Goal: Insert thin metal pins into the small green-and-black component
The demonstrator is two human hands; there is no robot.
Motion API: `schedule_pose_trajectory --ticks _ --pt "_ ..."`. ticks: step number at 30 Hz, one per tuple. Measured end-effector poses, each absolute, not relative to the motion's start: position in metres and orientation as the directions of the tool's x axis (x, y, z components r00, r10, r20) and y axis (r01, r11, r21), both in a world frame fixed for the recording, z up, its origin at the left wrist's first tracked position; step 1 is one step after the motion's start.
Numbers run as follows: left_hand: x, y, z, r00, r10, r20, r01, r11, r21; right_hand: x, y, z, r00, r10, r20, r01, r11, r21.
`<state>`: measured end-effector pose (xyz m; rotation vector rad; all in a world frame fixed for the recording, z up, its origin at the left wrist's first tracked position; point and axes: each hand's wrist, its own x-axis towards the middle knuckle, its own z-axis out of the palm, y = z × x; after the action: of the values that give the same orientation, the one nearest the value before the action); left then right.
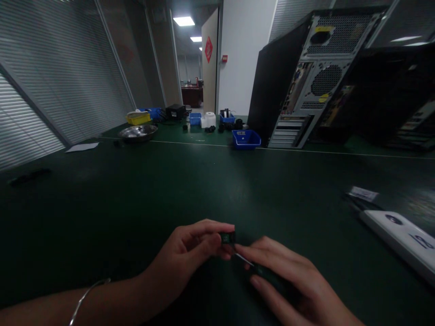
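My left hand (188,256) pinches a small dark block-shaped part (227,237) between thumb and fingers, just above the dark green table (136,190). My right hand (288,283) grips a small screwdriver (263,271) with a dark handle. Its thin metal shaft (243,259) points up-left to the underside of the small part. Both hands meet near the table's front edge, a little right of centre. A thin bracelet (86,294) circles my left wrist.
A white flat device (404,237) and a small label (363,194) lie to the right. Two computer towers (306,77) stand at the back right. A blue bin (246,138), a metal bowl (137,132), a yellow tray (138,117) and a paper sheet (82,146) sit further back.
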<state>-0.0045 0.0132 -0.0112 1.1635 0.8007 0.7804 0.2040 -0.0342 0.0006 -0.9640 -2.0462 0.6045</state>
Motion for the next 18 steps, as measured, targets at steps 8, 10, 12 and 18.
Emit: schedule_pose_trajectory --ticks 8,10,12,18 --pt "-0.0028 0.0116 -0.0104 0.564 0.811 -0.154 -0.162 0.292 0.942 0.2036 -0.0337 -0.0021 -0.401 0.8 0.446 0.433 0.595 -0.677" --pt "-0.0028 0.0106 -0.0088 0.588 0.795 -0.148 -0.13 0.273 0.953 0.2034 -0.0341 -0.0027 -0.396 0.803 0.445 0.428 0.59 -0.685" --pt "-0.0031 0.0093 -0.0085 0.614 0.778 -0.134 -0.109 0.252 0.962 0.2031 -0.0344 -0.0029 -0.397 0.805 0.441 0.419 0.586 -0.693" --pt "-0.0032 0.009 -0.0096 0.633 0.769 -0.089 -0.169 0.25 0.953 0.2029 -0.0346 -0.0009 -0.388 0.812 0.435 0.439 0.578 -0.688"
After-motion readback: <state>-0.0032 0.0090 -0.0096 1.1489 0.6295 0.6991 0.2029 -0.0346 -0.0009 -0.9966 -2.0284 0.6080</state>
